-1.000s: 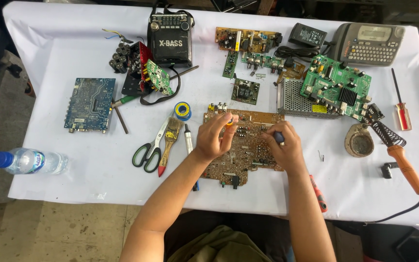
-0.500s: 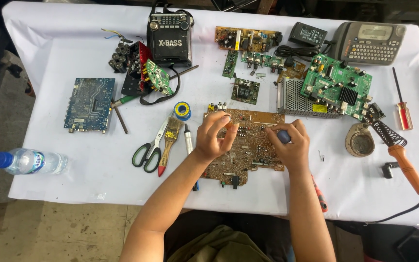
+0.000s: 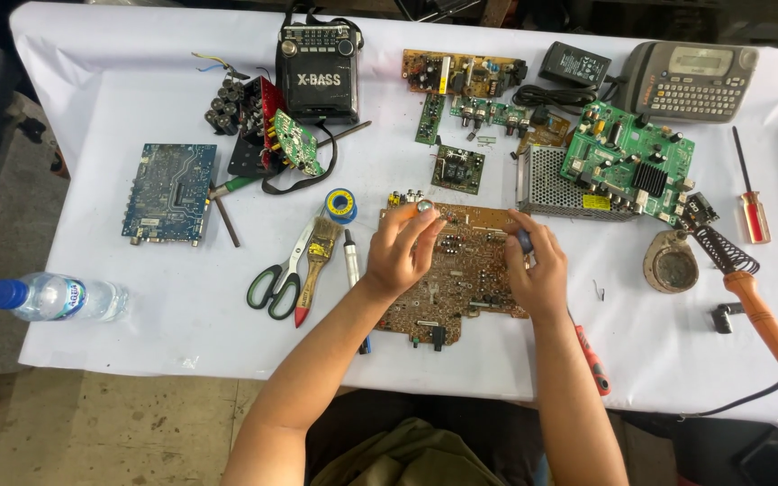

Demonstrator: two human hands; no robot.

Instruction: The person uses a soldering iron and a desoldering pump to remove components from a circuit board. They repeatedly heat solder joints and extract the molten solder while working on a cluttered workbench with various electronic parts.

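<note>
A brown circuit board (image 3: 465, 292) lies flat on the white-covered table (image 3: 119, 108) in front of me. My left hand (image 3: 400, 252) rests on the board's left part, and its fingertips pinch a small silvery round part (image 3: 425, 207) at the top edge. On the board's right part, my right hand (image 3: 540, 270) grips a small dark blue part (image 3: 524, 239) between thumb and fingers. Both forearms reach in from the bottom edge. My hands hide the middle of the board.
Left of the board lie scissors (image 3: 272, 281), a brush (image 3: 317, 261), a solder reel (image 3: 341, 205), a blue board (image 3: 168, 192) and a water bottle (image 3: 51, 299). A black radio (image 3: 319, 72), a green board (image 3: 628, 166), a round tin (image 3: 673, 261), a soldering iron (image 3: 754, 292) and two screwdrivers (image 3: 751, 193) (image 3: 592, 360) are also out.
My left fingers have stretched up to the board's top edge. My right hand has shifted slightly right and raised the dark part a little.
</note>
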